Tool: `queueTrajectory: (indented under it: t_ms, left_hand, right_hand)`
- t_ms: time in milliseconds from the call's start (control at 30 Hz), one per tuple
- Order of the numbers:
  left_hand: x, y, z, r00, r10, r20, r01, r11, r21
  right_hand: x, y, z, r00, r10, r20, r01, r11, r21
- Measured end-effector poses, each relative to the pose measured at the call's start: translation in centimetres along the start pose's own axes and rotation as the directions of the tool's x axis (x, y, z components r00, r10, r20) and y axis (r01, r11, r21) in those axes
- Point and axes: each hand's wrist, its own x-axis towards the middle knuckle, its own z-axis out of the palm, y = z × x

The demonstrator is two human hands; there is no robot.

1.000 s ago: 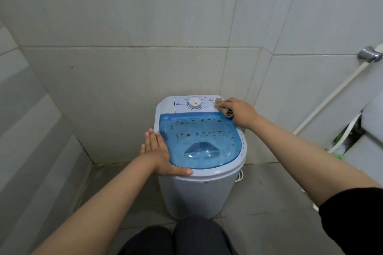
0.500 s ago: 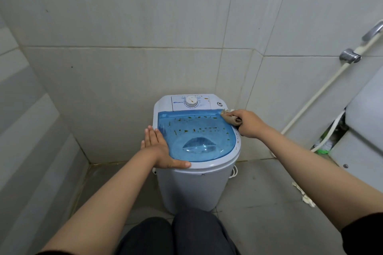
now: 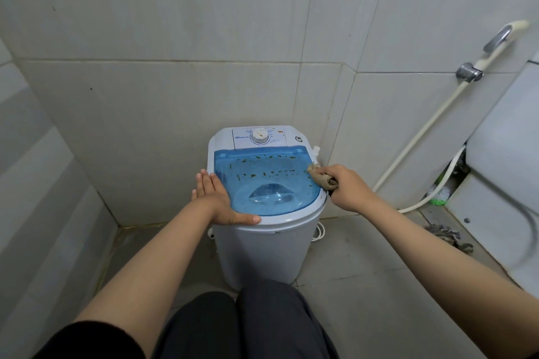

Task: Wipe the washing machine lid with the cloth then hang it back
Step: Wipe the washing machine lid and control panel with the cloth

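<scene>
Small white washing machine [image 3: 262, 248] tucked in the tiled corner, blue see-through lid [image 3: 264, 181] speckled with brownish bits, sitting right between both hands. Left hand [image 3: 217, 202] flat and open, fingers together, pressed on the lid's left rim. Right hand [image 3: 347, 186] clenched round a bunched tan cloth [image 3: 320, 176], touching the lid's right edge.

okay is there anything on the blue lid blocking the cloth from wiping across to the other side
Nothing visible stands on the blue lid between the cloth in the right hand and the far side. Only brownish specks dot it. The left hand rests flat on the washer's left rim.
</scene>
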Motion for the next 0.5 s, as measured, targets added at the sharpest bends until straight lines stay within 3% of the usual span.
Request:
queueTrajectory:
  t_ms: [500]
  left_hand:
    - [-0.2, 0.0, 0.2, 1.0, 0.006, -0.02, -0.006, 1.0, -0.012]
  right_hand:
    - [-6.2, -3.5, 4.0, 0.998, -0.011, -0.061, -0.004, 0.969, -0.245]
